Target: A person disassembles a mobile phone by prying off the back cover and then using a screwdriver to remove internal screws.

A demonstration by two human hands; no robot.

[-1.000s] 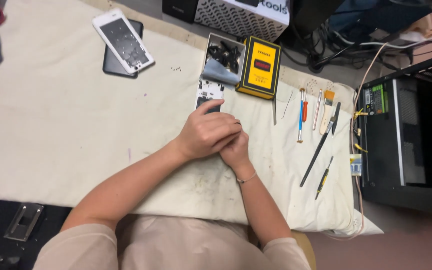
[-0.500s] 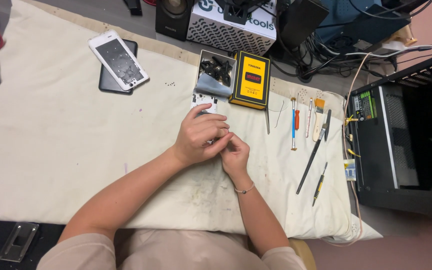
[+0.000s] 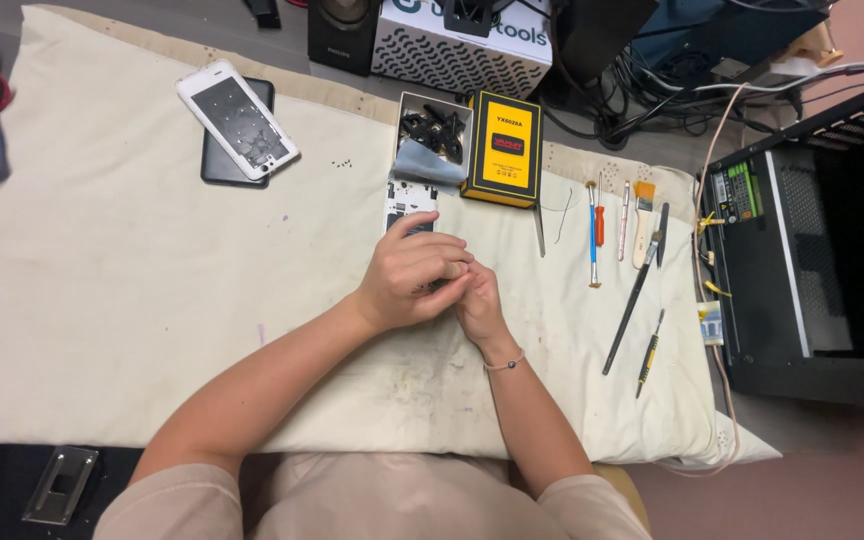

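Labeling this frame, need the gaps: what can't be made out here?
Head view only.
- Whatever sits between the left hand and right hand: covered by the fingers; grip unclear.
- White phone frame: lower part under the left hand.
- Parts in the small tray: too small to identify.
- Computer case: cut off by the right edge.

Cream cloth (image 3: 132,300) — yellow-black box (image 3: 503,148), white phone (image 3: 237,118), blue & red-handled screwdrivers (image 3: 593,232), prob.
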